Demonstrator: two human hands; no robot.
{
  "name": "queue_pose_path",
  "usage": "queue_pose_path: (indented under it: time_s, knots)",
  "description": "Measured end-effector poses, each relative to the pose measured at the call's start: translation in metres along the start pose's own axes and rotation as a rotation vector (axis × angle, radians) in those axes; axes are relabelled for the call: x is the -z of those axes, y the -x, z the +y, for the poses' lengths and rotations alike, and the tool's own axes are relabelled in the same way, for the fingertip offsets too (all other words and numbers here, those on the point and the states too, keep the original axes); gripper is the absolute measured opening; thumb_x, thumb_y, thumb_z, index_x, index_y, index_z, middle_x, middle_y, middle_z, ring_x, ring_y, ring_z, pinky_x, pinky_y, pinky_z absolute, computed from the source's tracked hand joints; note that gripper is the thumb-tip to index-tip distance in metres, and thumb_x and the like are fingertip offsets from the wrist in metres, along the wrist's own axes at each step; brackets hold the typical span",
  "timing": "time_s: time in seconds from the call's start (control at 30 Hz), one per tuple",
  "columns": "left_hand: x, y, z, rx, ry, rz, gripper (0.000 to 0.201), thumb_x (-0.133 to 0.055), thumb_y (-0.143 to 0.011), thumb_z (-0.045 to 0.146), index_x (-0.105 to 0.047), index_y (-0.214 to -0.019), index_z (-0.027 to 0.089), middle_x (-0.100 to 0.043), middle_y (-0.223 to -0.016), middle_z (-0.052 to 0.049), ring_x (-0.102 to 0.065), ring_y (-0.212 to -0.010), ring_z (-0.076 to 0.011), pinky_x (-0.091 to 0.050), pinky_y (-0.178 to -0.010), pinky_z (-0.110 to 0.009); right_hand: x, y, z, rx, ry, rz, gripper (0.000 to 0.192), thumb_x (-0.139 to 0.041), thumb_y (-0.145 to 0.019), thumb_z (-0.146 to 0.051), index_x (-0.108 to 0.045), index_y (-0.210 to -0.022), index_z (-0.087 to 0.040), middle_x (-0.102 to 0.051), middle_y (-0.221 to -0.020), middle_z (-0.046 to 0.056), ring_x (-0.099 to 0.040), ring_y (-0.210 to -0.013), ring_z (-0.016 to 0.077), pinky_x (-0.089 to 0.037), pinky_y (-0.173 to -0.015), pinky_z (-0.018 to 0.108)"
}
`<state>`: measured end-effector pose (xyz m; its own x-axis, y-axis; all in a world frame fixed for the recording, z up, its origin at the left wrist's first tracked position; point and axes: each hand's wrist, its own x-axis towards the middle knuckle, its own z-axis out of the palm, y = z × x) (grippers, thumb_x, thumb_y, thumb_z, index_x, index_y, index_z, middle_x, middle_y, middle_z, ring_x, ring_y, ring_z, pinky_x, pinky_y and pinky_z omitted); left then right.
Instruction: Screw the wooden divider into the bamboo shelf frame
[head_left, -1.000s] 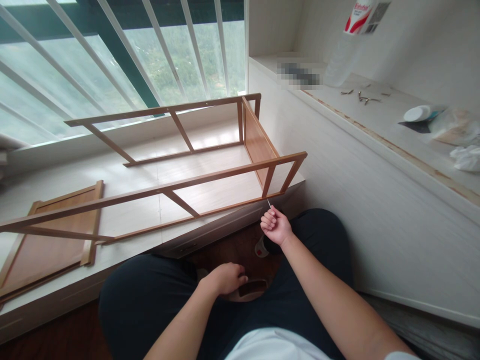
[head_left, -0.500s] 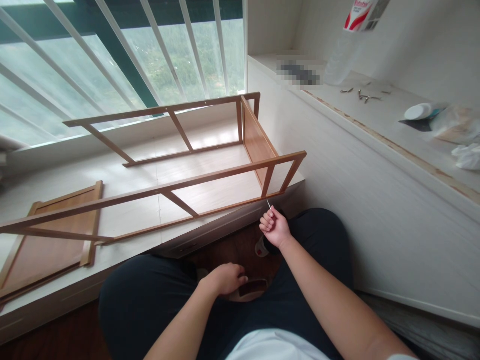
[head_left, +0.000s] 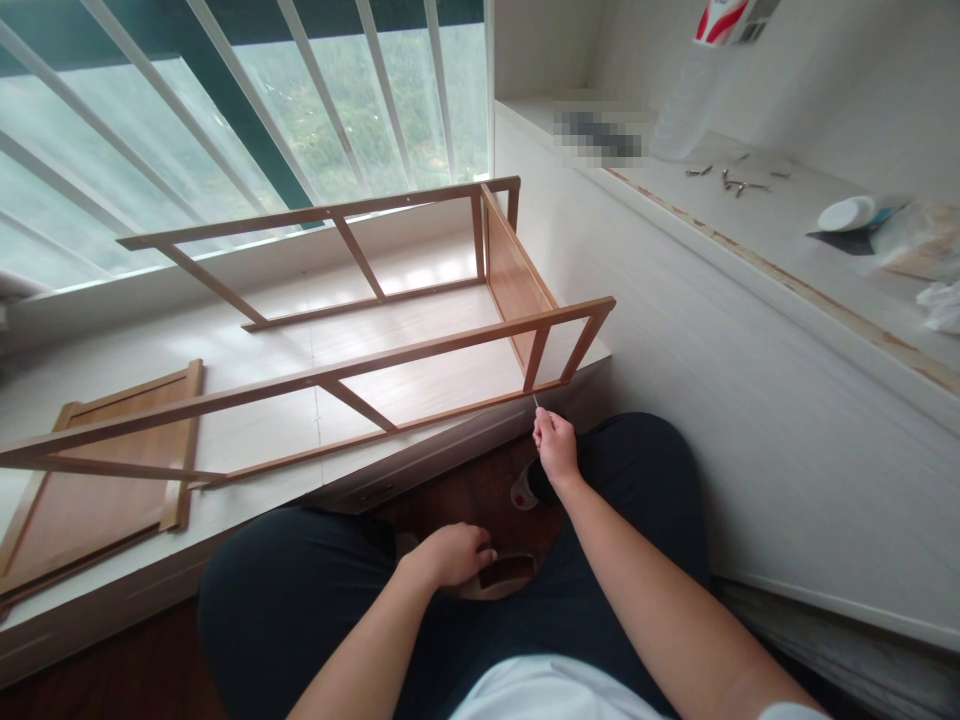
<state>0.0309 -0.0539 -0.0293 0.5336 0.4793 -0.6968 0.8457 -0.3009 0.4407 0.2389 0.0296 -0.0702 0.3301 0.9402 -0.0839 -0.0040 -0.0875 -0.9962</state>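
Head view: thin tool at the wooden frame's corner

A long wooden frame (head_left: pixel 360 375) lies on its side on the white window ledge (head_left: pixel 247 350), with a loose wooden panel (head_left: pixel 97 490) flat beside it at the left. The right hand (head_left: pixel 556 447) is closed around a thin metal tool (head_left: pixel 535 403), whose tip touches the frame's lower near corner. The left hand (head_left: pixel 450 553) rests curled between the knees on a small brown container (head_left: pixel 504 573); whether it grips it is unclear.

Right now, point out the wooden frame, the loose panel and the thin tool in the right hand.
wooden frame (head_left: pixel 420 353), head view, near top rail
loose panel (head_left: pixel 97 480), head view, flat face
thin tool (head_left: pixel 535 403), head view, exposed shaft
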Motion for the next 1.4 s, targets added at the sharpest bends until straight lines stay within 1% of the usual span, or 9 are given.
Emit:
queue_pose_path:
  time_s: [0.1,0.2,0.5,0.77,0.93,1.1,1.3,1.4]
  knots:
    - [0.000,0.000,0.000,0.003,0.006,0.004,0.041,-0.040,-0.089,0.047,-0.071,-0.097,0.021,-0.073,-0.101,-0.012,-0.068,-0.094,-0.0286,-0.050,-0.076,-0.035,0.001,0.000,-0.003,0.050,0.082,0.016,0.048,-0.046,-0.092,-0.054,-0.039,-0.056,-0.023,-0.040,-0.048,-0.005,-0.036,-0.045,0.0107,-0.029,-0.046,0.025]
    - [0.000,0.000,0.000,0.006,0.009,0.002,0.042,-0.039,-0.089,0.047,-0.070,-0.097,0.020,-0.072,-0.101,-0.013,-0.068,-0.094,-0.0297,-0.050,-0.077,-0.037,0.002,0.000,-0.002,0.065,0.117,0.038,0.048,-0.046,-0.092,-0.053,-0.040,-0.055,-0.022,-0.041,-0.048,-0.004,-0.037,-0.046,0.0112,-0.030,-0.048,0.025]
    - [0.001,0.001,0.001,-0.005,0.004,0.007,0.042,-0.039,-0.089,0.046,-0.070,-0.097,0.020,-0.073,-0.101,-0.013,-0.068,-0.093,-0.0301,-0.050,-0.077,-0.037,0.002,0.000,-0.003,0.056,0.101,0.033,0.047,-0.046,-0.093,-0.051,-0.039,-0.056,-0.023,-0.039,-0.047,-0.005,-0.036,-0.046,0.0113,-0.029,-0.047,0.025]
    - [0.001,0.001,0.001,0.005,-0.006,-0.004,0.042,-0.039,-0.089,0.047,-0.070,-0.099,0.020,-0.072,-0.102,-0.013,-0.068,-0.095,-0.0300,-0.050,-0.077,-0.037,0.004,-0.001,-0.002,0.103,0.192,0.033,0.047,-0.043,-0.095,-0.050,-0.040,-0.057,-0.022,-0.041,-0.049,-0.005,-0.038,-0.048,0.0117,-0.030,-0.051,0.025]
    - [-0.001,0.000,0.000,0.003,-0.006,0.000,0.042,-0.039,-0.089,0.047,-0.070,-0.098,0.020,-0.073,-0.101,-0.013,-0.068,-0.094,-0.0296,-0.050,-0.076,-0.036,0.007,-0.002,-0.001,0.136,0.332,0.046,0.047,-0.041,-0.097,-0.049,-0.041,-0.058,-0.022,-0.043,-0.050,-0.004,-0.040,-0.050,0.0121,-0.028,-0.053,0.026]
    - [0.000,0.000,0.000,0.005,-0.002,-0.003,0.042,-0.039,-0.090,0.048,-0.070,-0.099,0.021,-0.072,-0.103,-0.012,-0.067,-0.096,-0.0286,-0.050,-0.078,-0.035,0.010,-0.001,-0.006,0.201,0.535,0.080,0.047,-0.039,-0.098,-0.046,-0.043,-0.058,-0.022,-0.047,-0.052,-0.002,-0.040,-0.051,0.0132,-0.026,-0.055,0.027]
    - [0.000,0.002,0.000,0.002,0.002,-0.002,0.042,-0.040,-0.089,0.047,-0.070,-0.098,0.020,-0.072,-0.102,-0.013,-0.067,-0.095,-0.0296,-0.050,-0.077,-0.036,0.009,0.001,-0.011,0.201,0.796,0.121,0.043,-0.041,-0.098,-0.045,-0.054,-0.064,-0.021,-0.057,-0.057,0.003,-0.044,-0.054,0.0154,-0.021,-0.056,0.028]
    - [0.001,0.003,0.001,0.010,0.004,0.000,0.042,-0.040,-0.089,0.047,-0.070,-0.098,0.020,-0.072,-0.102,-0.013,-0.067,-0.095,-0.0297,-0.050,-0.077,-0.036,0.009,0.000,-0.011,0.197,0.832,0.136,0.042,-0.042,-0.097,-0.044,-0.056,-0.066,-0.021,-0.060,-0.061,0.004,-0.047,-0.055,0.0160,-0.020,-0.056,0.028]
